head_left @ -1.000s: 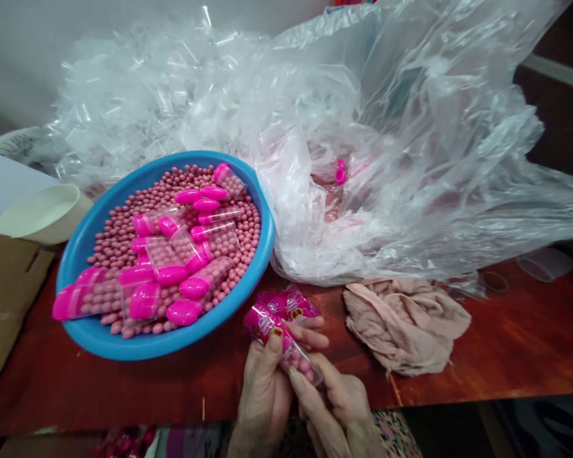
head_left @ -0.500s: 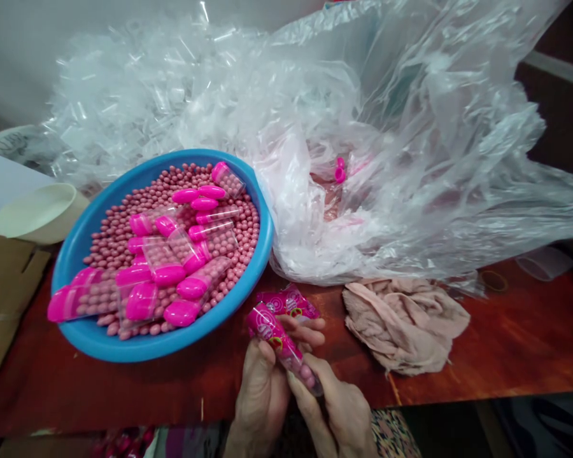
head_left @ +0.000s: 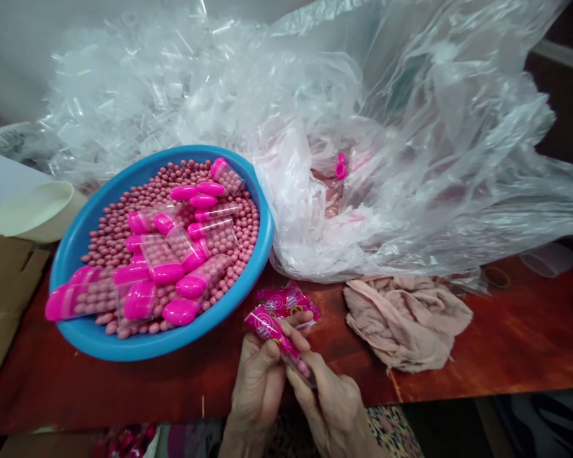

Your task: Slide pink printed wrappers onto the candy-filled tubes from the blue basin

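**Both hands on one tube at the near edge**

The fingers (head_left: 267, 353) of my left hand (head_left: 260, 381) are curled shut round the pink-wrapped upper end of a tube (head_left: 279, 340), thumb pressed along the wrapper. The right hand (head_left: 332, 407) pinches the tube's lower, clear end between thumb and forefinger. The tube slants above the near edge of the bench (head_left: 506, 343), about midway along it, its top pointing away from me.

Just beyond it, loose wrappers (head_left: 289, 299) lie flat on the bench. Left of them sits a blue bowl (head_left: 100, 343) heaped with beads (head_left: 124, 222). Capped tubes (head_left: 172, 273) lie on top, one poking over the near-left rim. Right of the wrappers is a crumpled cloth (head_left: 405, 321). A clear bag (head_left: 410, 159) is piled along the far edge, and a cup (head_left: 33, 213) stands at the left edge.

I judge the step in hand to be smoothing the wrapper onto the tube. The next move calls for a steady pinch below while the left thumb rolls the wrapper flush, without creasing it or letting the tube slip.
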